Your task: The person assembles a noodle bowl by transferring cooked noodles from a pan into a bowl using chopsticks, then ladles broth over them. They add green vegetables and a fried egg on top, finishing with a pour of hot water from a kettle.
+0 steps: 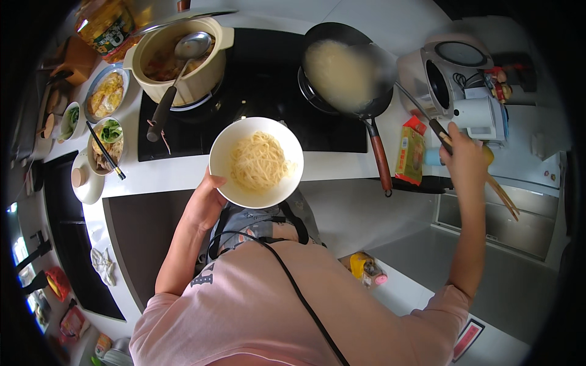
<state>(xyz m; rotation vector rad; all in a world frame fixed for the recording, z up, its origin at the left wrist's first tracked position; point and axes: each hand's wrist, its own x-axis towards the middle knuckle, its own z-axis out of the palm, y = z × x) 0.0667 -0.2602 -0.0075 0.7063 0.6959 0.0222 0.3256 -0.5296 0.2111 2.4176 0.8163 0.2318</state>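
My left hand [208,201] grips the rim and side of a white bowl [293,160], which holds a heap of pale cooked noodles [260,160]. My right hand [464,155] is closed around the dark handle [438,130] of a metal-shafted utensil. Its head reaches over the black wok [327,32], where blur and steam hide its shape. Cloudy, pale liquid [341,75] fills the wok, which sits on the right burner with its wooden handle [379,158] towards me. Wooden chopsticks [502,197] stick out beyond my right wrist; I cannot tell if that hand holds them.
On the left burner stands a cream pot [176,94] of stew with a ladle [171,91] across it and a tilted lid [187,16] behind. Fried eggs [106,95] and a bowl with chopsticks [107,151] are left. A food packet [410,153] and open rice cooker [423,82] are right.
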